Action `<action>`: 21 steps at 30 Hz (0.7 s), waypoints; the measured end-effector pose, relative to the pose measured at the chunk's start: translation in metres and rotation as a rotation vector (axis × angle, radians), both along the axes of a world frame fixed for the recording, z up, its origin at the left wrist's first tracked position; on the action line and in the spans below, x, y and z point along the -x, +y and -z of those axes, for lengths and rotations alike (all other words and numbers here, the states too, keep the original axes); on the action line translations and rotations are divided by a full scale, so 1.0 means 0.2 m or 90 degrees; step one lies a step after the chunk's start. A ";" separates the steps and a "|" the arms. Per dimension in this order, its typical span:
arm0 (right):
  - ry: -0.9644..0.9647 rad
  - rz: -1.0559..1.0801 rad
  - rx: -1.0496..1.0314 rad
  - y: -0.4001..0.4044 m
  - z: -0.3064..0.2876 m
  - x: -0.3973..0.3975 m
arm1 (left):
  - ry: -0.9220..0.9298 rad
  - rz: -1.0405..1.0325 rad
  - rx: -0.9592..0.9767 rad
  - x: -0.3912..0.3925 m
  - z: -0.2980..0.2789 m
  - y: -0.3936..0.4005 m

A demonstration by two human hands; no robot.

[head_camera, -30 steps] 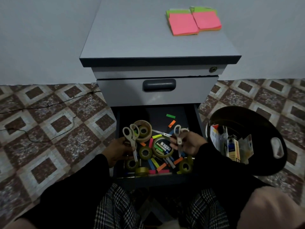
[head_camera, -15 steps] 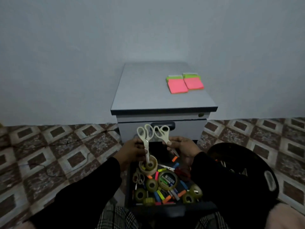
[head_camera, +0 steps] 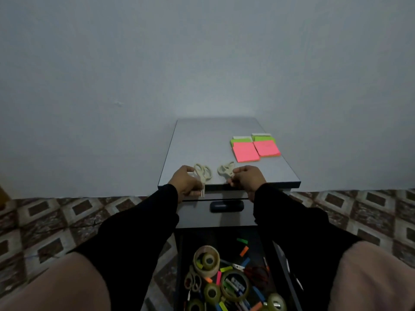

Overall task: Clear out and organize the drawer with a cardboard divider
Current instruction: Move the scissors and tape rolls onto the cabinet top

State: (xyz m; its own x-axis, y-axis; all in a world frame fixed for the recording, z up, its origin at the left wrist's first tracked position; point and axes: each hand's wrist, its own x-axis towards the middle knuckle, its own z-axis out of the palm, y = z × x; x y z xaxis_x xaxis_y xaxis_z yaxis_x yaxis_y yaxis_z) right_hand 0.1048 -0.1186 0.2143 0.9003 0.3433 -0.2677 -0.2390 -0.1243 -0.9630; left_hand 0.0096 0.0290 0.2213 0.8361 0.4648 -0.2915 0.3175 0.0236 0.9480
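On the grey counter (head_camera: pixel 202 140) against a plain wall, each of the hands, left (head_camera: pixel 186 184) and right (head_camera: pixel 246 179), grips beige scissors (head_camera: pixel 202 172) near pink sticky notes (head_camera: pixel 245 152) (no readable writing); the open drawer (head_camera: pixel 280 261) lies below, over patterned floor tiles (head_camera: pixel 56 221).

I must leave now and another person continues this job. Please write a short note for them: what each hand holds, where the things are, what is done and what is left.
Left hand: grips a cream pair of scissors at the front edge of the cabinet top.
Right hand: grips a second cream pair at the same edge.
Done: two sticky note pads lie on the cabinet top.
Left: the open drawer holds tape rolls, another pair of scissors, coloured flags and clips. No cardboard divider is in view.
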 end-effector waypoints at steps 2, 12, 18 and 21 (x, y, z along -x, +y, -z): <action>-0.015 -0.021 0.038 0.05 0.00 -0.05 | 0.019 0.001 -0.008 -0.06 0.00 0.02; -0.395 -0.144 0.350 0.06 -0.02 -0.13 | -0.045 0.070 -0.500 -0.13 0.04 0.07; -0.618 -0.345 0.569 0.05 0.09 -0.09 | 0.004 0.240 -0.817 -0.10 0.17 0.06; -0.663 -0.368 0.623 0.07 0.12 -0.13 | 0.046 0.261 -0.888 -0.16 0.19 0.10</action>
